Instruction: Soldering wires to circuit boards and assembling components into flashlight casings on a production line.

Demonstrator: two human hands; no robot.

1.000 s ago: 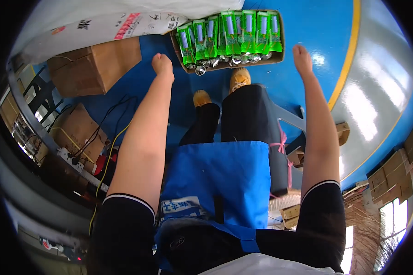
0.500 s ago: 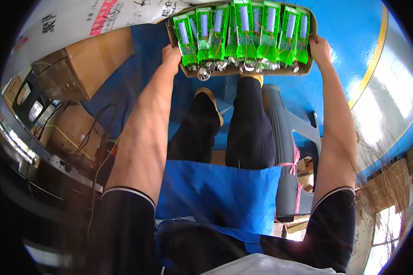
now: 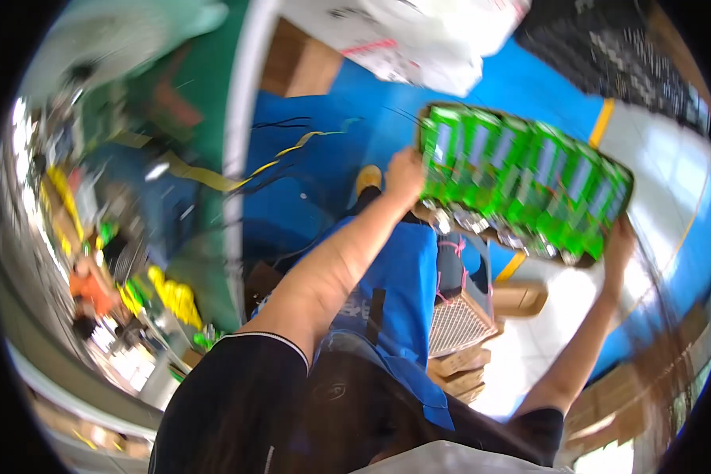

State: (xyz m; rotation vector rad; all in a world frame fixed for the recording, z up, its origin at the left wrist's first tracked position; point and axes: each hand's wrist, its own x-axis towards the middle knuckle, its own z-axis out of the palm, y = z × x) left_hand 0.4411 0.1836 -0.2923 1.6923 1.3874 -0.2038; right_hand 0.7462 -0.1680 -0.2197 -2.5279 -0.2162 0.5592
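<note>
A shallow cardboard box (image 3: 629, 188) is held up in front of me, right of the middle, tilted so that its right end is lower in the view. Several green plastic units (image 3: 521, 178) stand in a row in it, with pale blue cylinders, thin wires and shiny silver round parts (image 3: 442, 221) along the near side. My left hand (image 3: 407, 178) is closed on the box's left end. My right hand (image 3: 620, 241) grips the right end, slightly blurred. Most of the box's walls are hidden by the units.
Below the box stands a grey stool with pink ties (image 3: 452, 294) beside a lattice panel (image 3: 460, 324). A cardboard tray (image 3: 521, 299) lies right of it. A white sack (image 3: 419, 47) and dark stacked things (image 3: 608, 63) are farther off. Leftward are a green surface (image 3: 189, 150) and a person in orange (image 3: 91, 291).
My view has swung, and I have risen from sitting. The box has gone from level at the top centre to tilted at the right, still in both hands.
</note>
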